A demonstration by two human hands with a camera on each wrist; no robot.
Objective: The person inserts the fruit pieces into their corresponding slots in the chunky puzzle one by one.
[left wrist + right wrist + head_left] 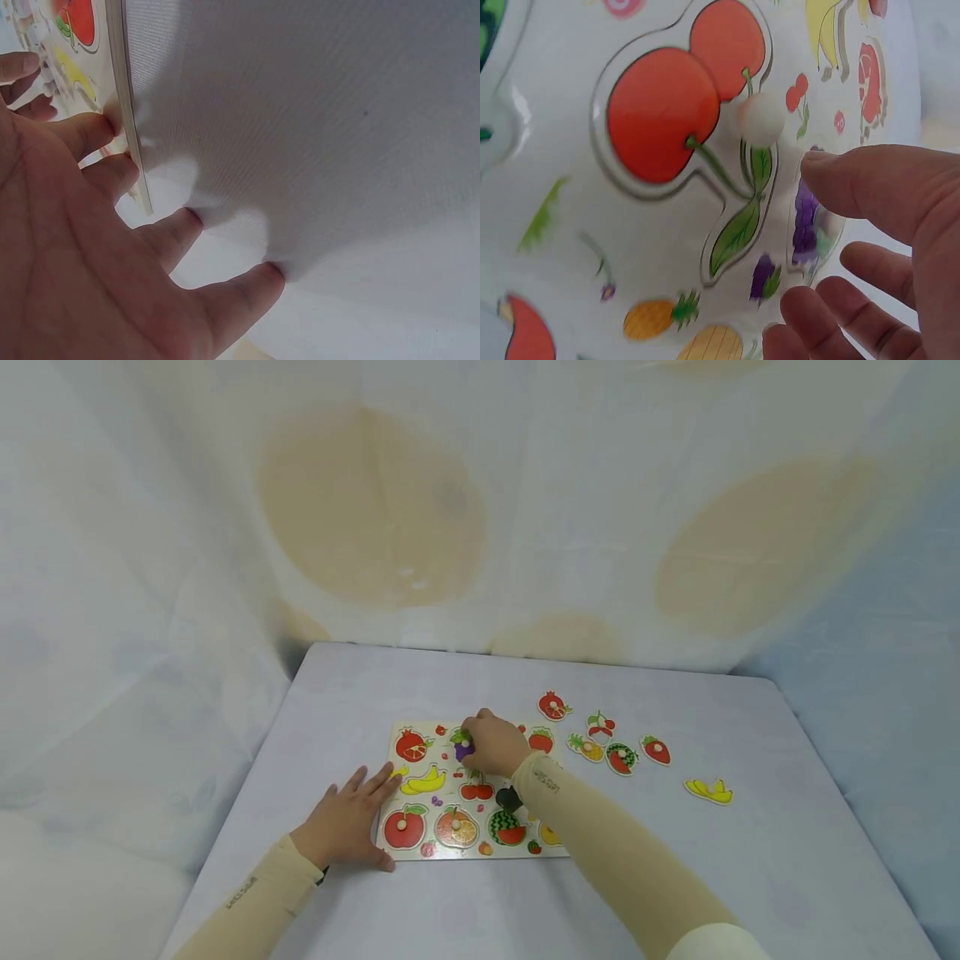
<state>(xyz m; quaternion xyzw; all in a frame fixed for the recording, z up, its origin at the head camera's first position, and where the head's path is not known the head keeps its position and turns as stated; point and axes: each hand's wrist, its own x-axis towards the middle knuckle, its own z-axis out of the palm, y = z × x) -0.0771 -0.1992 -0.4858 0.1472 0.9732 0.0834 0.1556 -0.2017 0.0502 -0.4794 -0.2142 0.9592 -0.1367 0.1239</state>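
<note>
A wooden fruit puzzle board (453,853) lies on the table. Over its upper middle, my right hand (495,745) reaches to the purple grape piece (462,750). In the right wrist view, thumb and fingers stand apart around the grape piece's pale knob (829,220), with the thumb tip right at its edge. Closer to that camera, a cherry piece (664,112) with a white knob sits in its recess. My left hand (347,818) spreads over the board's left edge; two fingertips touch the edge, while others rest on the table in the left wrist view.
Knobbed apple (405,833) and orange (456,828) pieces sit in the board's front row. Right of the board lie loose pieces: pomegranate (553,706), pineapple (588,749), watermelon (622,759), strawberry (656,750), bananas (709,791) and a red leafy fruit (600,727). Cloth hangs behind the table.
</note>
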